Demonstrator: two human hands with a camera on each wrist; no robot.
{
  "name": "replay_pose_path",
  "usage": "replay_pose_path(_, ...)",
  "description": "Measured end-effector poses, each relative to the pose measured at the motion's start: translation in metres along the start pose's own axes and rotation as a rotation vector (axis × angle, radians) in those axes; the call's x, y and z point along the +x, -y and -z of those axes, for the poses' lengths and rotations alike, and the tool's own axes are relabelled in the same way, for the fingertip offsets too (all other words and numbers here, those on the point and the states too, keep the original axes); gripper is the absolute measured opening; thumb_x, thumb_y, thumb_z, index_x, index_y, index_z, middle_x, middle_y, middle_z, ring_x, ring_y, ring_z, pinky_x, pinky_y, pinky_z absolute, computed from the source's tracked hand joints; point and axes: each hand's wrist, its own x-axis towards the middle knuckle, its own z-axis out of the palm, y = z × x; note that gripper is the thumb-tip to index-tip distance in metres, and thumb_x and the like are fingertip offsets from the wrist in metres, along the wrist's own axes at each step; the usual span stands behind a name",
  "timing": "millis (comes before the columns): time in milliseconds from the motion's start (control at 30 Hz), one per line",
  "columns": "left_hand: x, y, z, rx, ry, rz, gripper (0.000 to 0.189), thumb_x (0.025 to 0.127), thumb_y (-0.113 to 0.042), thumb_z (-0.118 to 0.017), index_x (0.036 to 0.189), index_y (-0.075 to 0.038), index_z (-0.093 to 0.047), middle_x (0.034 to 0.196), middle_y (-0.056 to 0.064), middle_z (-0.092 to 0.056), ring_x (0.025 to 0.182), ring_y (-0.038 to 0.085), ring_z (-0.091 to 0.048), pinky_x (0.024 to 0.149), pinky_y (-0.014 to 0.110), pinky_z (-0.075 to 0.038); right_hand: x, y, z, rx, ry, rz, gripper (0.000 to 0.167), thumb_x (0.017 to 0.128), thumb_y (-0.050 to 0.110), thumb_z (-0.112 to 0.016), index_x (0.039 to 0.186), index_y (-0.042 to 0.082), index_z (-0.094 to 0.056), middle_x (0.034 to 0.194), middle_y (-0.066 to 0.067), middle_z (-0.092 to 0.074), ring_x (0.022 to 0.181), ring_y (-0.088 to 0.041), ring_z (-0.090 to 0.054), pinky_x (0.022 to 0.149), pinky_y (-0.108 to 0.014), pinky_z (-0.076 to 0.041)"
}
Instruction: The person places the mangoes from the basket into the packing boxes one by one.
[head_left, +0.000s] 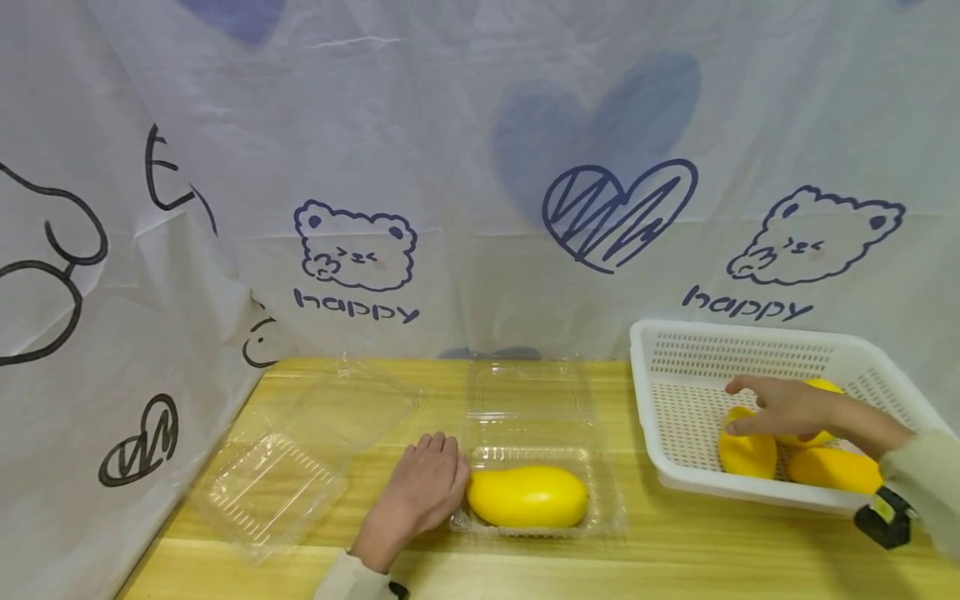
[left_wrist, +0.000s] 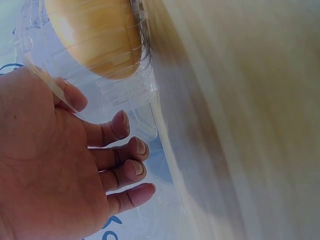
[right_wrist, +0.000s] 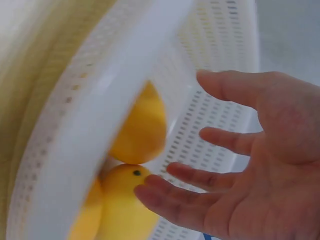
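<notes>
A yellow mango point(head_left: 528, 497) lies on its side in the base of a clear plastic clamshell box point(head_left: 609, 500), whose lid point(head_left: 531, 390) is folded back. My left hand point(head_left: 424, 483) is at the box's left edge, its thumb point(left_wrist: 75, 96) by the clear rim and the other fingers loosely bent around nothing. Over the white basket point(head_left: 651, 450), my right hand point(head_left: 787, 407) is spread above several yellow mangoes point(head_left: 750, 454). In the right wrist view its lower fingertips point(right_wrist: 150, 197) overlap one mango point(right_wrist: 125, 210), and no fruit is in its palm.
Another clear clamshell box point(head_left: 273, 487) lies open on the wooden table point(head_left: 420, 571) at the left, turned at an angle. A white printed sheet point(head_left: 465, 250) hangs behind the table and along its left side. The basket stands at the right against the sheet.
</notes>
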Motion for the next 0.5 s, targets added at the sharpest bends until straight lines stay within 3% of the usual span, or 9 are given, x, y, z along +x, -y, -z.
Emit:
replay_pose_path(100,0.0,0.001,0.0,0.001,-0.002,0.0,0.031,0.109,-0.021,-0.035,0.096,-0.002,-0.055,0.093,0.014,-0.056,0.087,0.029,-0.051,0.08,0.048,-0.046,0.003,-0.001,0.007,0.098,0.072,-0.105,0.091,0.089,0.05,-0.076,0.146,-0.007,-0.035,0.134,-0.043,-0.045,0.103,-0.048,-0.06,0.066,-0.05,-0.057)
replay_pose_path(233,0.0,0.001,0.0,0.0,-0.004,-0.001,0.031,0.109,-0.022,-0.035,0.096,-0.002,-0.056,0.094,0.014,-0.056,0.087,0.029,-0.051,0.08,0.048,-0.046,0.009,-0.001,0.008,0.146,0.127,-0.179,0.098,0.086,0.053,-0.077,0.147,-0.008,-0.03,0.132,-0.044,-0.044,0.099,-0.049,-0.062,0.069,-0.051,-0.059)
replay_pose_path(500,-0.001,0.0,0.0,0.006,-0.008,-0.007,0.031,0.109,-0.021,-0.036,0.095,-0.002,-0.055,0.092,0.013,-0.055,0.087,0.029,-0.051,0.079,0.047,-0.046,0.016,0.005,0.0,0.132,0.155,-0.238,0.106,0.084,0.049,-0.08,0.147,-0.016,-0.024,0.12,-0.043,-0.051,0.087,-0.043,-0.064,0.064,-0.049,-0.06)
